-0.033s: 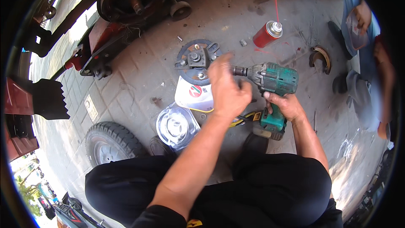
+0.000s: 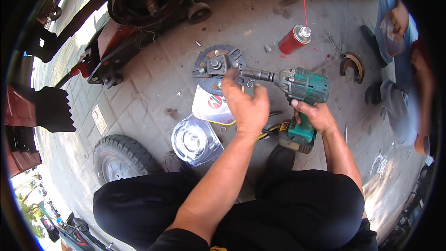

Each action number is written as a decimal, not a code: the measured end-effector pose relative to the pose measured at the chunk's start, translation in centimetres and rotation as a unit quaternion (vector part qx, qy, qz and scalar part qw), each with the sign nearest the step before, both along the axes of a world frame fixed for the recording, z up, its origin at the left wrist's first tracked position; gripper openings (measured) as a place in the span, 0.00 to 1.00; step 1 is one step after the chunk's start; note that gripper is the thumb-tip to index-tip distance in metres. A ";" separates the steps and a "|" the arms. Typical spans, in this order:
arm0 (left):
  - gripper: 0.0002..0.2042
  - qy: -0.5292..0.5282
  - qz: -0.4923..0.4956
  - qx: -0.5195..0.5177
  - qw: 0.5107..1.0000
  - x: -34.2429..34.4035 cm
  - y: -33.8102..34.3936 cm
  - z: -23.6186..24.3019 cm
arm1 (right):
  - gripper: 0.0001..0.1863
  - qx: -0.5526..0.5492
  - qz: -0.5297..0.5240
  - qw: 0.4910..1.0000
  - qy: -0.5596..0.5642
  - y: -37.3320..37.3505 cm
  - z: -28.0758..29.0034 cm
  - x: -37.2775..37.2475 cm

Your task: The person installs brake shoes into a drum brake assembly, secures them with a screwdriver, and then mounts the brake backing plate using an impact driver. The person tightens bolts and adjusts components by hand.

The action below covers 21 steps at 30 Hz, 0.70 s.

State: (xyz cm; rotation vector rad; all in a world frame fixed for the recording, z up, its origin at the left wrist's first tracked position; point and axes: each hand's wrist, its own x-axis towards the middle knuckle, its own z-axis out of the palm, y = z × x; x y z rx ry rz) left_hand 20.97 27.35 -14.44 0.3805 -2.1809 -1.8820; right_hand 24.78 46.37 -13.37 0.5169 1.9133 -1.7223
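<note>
My right hand (image 2: 317, 117) grips the handle of a green cordless impact wrench (image 2: 306, 86), its thumb near the trigger. The wrench's long socket (image 2: 255, 74) points left at a round rusty metal disc (image 2: 200, 60). A dark bracket (image 2: 216, 67) with a central bolt lies across the disc, and further bolts sit around it. My left hand (image 2: 246, 109) is at the disc's right edge, thumb apart and fingers reaching toward the bracket, holding nothing visible. Its fingertips overlap the bracket's right side; whether they touch is unclear. Under the disc's near edge lies a white printed card (image 2: 209, 107).
A red spray can (image 2: 293, 40) and a curved brake shoe (image 2: 352, 67) stand or lie to the right. Nearer are a clear plastic package (image 2: 195, 139) and a tyre (image 2: 123, 160). Red machinery (image 2: 114, 42) is at upper left. Another person's hand (image 2: 398, 21) shows at far right.
My left hand has moved slightly left, away from the socket, uncovering more of it. The impact wrench and right hand stay nearly in place.
</note>
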 end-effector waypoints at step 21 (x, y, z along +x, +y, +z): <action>0.15 -0.201 0.213 0.793 0.533 -6.1 -0.6 -6.2 | 0.19 0.476 0.472 0.742 0.039 -10.4 9.5 -16.1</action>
